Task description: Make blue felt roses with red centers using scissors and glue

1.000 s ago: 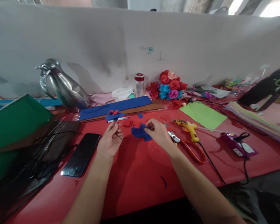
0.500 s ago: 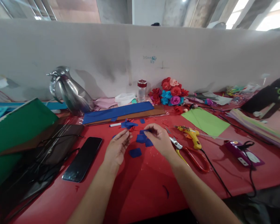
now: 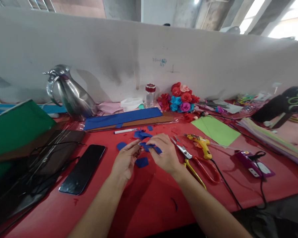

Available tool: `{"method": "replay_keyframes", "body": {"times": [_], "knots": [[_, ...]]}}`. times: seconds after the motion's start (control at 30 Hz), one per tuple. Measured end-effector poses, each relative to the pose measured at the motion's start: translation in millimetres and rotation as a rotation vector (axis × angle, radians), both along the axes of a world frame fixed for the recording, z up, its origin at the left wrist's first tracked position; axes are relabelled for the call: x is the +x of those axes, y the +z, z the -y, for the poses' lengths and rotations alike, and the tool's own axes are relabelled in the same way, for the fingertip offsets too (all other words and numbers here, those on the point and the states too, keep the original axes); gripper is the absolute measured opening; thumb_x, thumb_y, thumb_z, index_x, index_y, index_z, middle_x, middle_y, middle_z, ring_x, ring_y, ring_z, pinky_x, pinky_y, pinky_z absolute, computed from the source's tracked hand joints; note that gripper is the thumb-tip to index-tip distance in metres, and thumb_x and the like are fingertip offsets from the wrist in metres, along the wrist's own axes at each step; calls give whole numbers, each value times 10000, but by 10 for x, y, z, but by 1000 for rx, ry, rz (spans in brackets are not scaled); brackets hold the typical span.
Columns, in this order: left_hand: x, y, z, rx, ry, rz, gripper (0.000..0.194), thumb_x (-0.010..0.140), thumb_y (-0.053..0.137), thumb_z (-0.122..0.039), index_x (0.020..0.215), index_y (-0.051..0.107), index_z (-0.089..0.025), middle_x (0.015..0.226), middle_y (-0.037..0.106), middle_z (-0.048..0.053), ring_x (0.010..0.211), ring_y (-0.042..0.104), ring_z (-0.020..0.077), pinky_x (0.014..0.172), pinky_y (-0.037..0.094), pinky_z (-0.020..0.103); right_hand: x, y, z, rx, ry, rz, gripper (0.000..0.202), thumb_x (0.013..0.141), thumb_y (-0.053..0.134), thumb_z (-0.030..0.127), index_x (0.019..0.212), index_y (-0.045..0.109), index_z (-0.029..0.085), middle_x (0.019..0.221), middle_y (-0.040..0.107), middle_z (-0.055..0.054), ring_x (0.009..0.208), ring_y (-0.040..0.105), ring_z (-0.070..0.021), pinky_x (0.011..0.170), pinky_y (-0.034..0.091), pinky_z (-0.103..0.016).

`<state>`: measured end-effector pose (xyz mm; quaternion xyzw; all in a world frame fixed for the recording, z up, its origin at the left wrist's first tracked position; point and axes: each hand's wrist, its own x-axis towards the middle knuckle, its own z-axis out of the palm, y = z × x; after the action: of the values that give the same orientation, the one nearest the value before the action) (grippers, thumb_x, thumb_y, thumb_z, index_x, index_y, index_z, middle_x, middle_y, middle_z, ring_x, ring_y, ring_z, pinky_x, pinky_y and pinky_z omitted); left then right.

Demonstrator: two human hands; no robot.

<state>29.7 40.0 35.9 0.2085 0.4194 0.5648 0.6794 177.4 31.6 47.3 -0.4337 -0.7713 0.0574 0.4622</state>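
Both hands meet over the red table [image 3: 139, 205]. My right hand [image 3: 164, 152] pinches a small blue piece [image 3: 147, 146] between thumb and fingers. My left hand [image 3: 125, 158] is closed at its fingertips, right beside that piece; whether it grips the same piece or something tiny of its own is hidden. Just below the fingers a blue square [image 3: 141, 162] lies flat. Another blue piece [image 3: 121, 145] rests left of my left fingertips, and more blue pieces [image 3: 142, 134] are heaped just beyond the hands, near a white marker [image 3: 125, 131].
Scissors [image 3: 186, 153], a yellow glue gun [image 3: 200, 145] and a purple power strip [image 3: 254, 163] lie to the right. A black phone [image 3: 83, 169] is on the left. Behind stand a steel jug [image 3: 74, 94], a jar [image 3: 150, 94] and paper flowers [image 3: 183, 99]; a blue strip [image 3: 124, 118] lies in front.
My right hand has moved left toward my left hand, bringing a blue piece to its fingertips. The view has shifted slightly, and more of the marker and scissors shows.
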Motion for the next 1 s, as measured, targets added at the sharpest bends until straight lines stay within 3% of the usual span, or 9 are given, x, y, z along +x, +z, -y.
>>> {"method": "replay_keyframes", "body": {"times": [0.33,0.7,1.0], "knots": [[35,40,22,-10,20,-9,143,620,739,-52,718,726,-157,594,671,17,513,588,96,609,480,219,30,-7,45,132,-180,219,185,883,561,193,905,705,307,887,732,13,859,548,-201,835,312,-390],[63,42,52,21,9,-11,225,508,833,-111,701,723,-146,663,700,35,584,612,113,664,484,246,-8,-15,47,318,-312,220,34,841,648,271,812,664,267,773,719,16,801,538,-189,862,277,-399],[89,69,78,26,-6,8,278,454,862,-148,697,728,-137,700,712,42,614,608,109,692,471,246,-43,-18,43,454,-383,190,81,789,693,254,783,613,242,754,686,19,777,519,-183,862,285,-404]]}}
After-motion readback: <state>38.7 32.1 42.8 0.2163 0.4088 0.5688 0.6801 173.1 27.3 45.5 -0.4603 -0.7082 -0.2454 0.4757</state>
